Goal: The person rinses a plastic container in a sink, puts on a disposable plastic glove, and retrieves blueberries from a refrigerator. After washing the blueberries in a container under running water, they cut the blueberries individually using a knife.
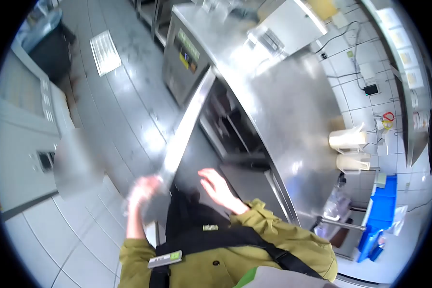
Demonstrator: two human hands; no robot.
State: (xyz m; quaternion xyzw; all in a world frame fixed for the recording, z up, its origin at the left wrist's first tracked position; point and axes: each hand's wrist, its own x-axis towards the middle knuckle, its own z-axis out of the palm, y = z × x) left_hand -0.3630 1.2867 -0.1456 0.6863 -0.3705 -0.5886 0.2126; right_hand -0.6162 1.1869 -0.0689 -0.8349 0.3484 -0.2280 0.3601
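My left hand (143,190) is smeared by motion at the outer end of a swung-out cabinet door (185,132); whether it grips the door's edge is unclear. Something see-through and blurred shows around that hand. To the right of the door, my right hand (217,186) is held in the air, fingers apart and nothing in them. Beyond it, dark shelves show inside the open undercounter cabinet (233,127). A closed steel door (247,185) is below that opening.
The steel counter (293,105) runs along the right, with pale pitchers (345,139) near the wall. A blue tray (381,211) is at the far right. A dark bin (50,53) stands upper left, beyond a white cabinet (21,139).
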